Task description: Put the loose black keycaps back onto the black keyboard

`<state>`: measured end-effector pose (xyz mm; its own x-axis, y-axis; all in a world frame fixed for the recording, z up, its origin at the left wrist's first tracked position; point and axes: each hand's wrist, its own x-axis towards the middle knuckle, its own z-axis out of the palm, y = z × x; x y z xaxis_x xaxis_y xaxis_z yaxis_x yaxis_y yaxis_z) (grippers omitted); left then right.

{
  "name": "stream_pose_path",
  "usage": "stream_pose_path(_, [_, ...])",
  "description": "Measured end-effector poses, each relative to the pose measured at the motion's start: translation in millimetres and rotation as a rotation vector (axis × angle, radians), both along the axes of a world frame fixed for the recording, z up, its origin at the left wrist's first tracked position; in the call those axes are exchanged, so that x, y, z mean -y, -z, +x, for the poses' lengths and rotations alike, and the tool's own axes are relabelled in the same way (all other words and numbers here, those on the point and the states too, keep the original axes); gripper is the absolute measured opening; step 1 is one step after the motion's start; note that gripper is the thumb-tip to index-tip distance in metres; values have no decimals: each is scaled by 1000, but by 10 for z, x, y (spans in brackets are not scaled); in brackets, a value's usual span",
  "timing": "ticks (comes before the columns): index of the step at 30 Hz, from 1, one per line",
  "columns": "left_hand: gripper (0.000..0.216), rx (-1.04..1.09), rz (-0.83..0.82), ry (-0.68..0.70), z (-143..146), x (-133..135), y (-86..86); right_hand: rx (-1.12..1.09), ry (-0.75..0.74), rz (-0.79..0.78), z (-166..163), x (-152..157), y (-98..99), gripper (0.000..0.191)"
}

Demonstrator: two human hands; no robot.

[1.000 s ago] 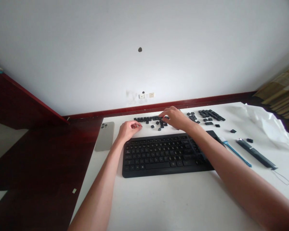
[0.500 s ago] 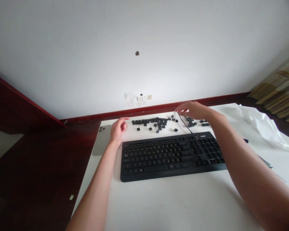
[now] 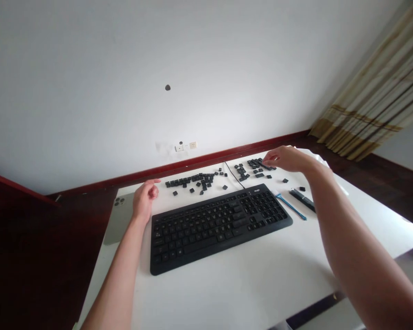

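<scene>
Keycaps lie loose on the worktop in 2 main bunches just past the kbd; a thin cord runs between the L bunch and the R bunch; a sec ago the R hand was over the L bunch, half a sec ago it was up by the cord, & now it is at the far end of the R bunch; its fingers are narrow, tips close together, but I can't tell if they hold or touch a cap b/c it's too small to see; the L hand was by the end of the L row 1 sec ago & has gone back a bit, so a lone cap now shows near it; the L fingers are mostly curled in w/ one stuck out, & I can't see a thing in them; the view has swung R too, so more of the curtain shows, & the blue tool, hid by the R arm half a sec ago, is back in sight beside the kbd; I'd say the work w/ the caps has gone from the L bunch to the R one; the kbd's R end seems to have lots of bare key spots.
</scene>
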<state>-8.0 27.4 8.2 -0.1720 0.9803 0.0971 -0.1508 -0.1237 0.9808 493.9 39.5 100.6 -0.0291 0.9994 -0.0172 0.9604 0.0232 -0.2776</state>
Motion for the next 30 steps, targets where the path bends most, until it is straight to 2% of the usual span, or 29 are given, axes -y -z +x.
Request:
stream_pose_path(4, [23, -77, 8, 3, 12, 2, 24, 24, 169, 160, 185, 322, 256, 18])
stream_pose_path(7, [22, -102, 5, 5, 15, 4, 37, -4, 238, 205, 371, 441, 337, 18])
stream_pose_path(11, [22, -124, 8, -3, 19, 5, 45, -43, 183, 152, 448, 415, 392, 17])
stream_pose_path(18, [15, -196, 19, -11, 41, 24, 31, -144, 40, 1, 242, 303, 534, 22])
stream_pose_path(23, [13, -209, 22, -7, 37, 28, 32, -131, 68, -24, 301, 291, 567, 17])
stream_pose_path(30, [14, -223, 25, -8, 19, 11, 64, -273, 192, 33, 704, 323, 609, 23])
